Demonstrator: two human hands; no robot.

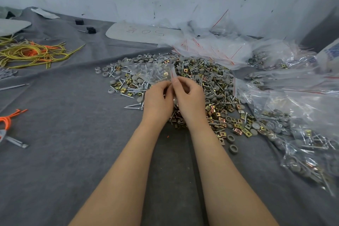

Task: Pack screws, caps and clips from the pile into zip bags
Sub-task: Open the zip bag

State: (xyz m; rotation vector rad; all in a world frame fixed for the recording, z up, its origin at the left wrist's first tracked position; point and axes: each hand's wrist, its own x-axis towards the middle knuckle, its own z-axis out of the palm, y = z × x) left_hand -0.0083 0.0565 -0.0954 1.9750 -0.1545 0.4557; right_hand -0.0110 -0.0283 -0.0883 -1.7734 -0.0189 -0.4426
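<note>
Head view. Item: zip bag, part-filled with screws and a clip, held just above the pile on the counter. Left grip and right grip both pinch its red-lined mouth edge, side by side. Handling, judged: film thin, limp, slippery; contents dense and sharp-tipped. Best held at the stiffer zip strip, not the sagging belly.

Side by side, the left hand and right hand curl, both pinching one zip bag.
</note>
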